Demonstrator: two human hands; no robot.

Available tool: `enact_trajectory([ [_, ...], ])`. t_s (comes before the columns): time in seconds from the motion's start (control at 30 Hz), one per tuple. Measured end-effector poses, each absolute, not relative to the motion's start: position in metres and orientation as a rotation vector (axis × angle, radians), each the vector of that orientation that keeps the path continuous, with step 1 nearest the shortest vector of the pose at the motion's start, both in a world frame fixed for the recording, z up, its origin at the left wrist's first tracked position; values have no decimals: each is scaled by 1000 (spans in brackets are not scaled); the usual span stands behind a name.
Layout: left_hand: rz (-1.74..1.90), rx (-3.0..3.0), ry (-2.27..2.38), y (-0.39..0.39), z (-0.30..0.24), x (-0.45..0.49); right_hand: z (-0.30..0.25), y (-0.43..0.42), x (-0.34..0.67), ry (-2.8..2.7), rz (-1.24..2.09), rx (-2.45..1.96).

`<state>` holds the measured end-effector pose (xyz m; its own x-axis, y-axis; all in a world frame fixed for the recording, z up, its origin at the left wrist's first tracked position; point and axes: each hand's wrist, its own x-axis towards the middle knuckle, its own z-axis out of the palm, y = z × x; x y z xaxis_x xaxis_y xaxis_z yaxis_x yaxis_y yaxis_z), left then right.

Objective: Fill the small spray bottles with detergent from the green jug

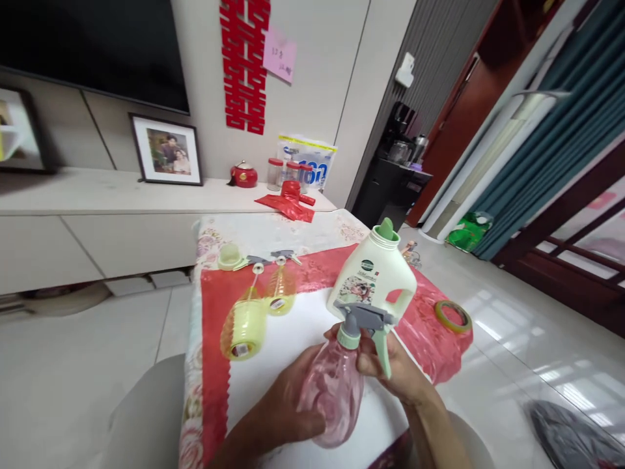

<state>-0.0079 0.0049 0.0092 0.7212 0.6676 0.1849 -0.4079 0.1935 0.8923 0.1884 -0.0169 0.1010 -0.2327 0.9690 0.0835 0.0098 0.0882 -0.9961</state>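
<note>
A clear pink spray bottle (336, 397) with a grey and green trigger head (368, 319) is held up over the white sheet on the table. My left hand (293, 404) is wrapped round the bottle's body. At the neck, the fingers of my right hand (385, 365) grip the green collar, beside the trigger. Just behind stands a cream jug (364, 273) with a handle and a green spout in its uncapped mouth. To the left lie a larger yellow spray bottle (247, 326) and a smaller yellow spray bottle (282, 293), both with grey heads.
A pale green cap (229, 256) sits at the table's far left. A roll of tape (453, 316) lies on the red cloth at right. Behind the table, a white cabinet (215, 198) bears jars, a red pot (243, 174) and a photo frame (167, 150).
</note>
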Motion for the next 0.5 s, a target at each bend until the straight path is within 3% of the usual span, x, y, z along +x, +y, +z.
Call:
enact_trajectory([
  [0.17, 672, 1073, 203, 3, 4, -5, 94, -31, 197, -1338, 1236, -1090],
  [0.37, 696, 1242, 433, 14, -34, -5, 116, -57, 250, -1056, 787, -1027],
  [0.5, 715, 1222, 505, 13, -36, -4, 149, -52, 310, -832, 401, -1216],
])
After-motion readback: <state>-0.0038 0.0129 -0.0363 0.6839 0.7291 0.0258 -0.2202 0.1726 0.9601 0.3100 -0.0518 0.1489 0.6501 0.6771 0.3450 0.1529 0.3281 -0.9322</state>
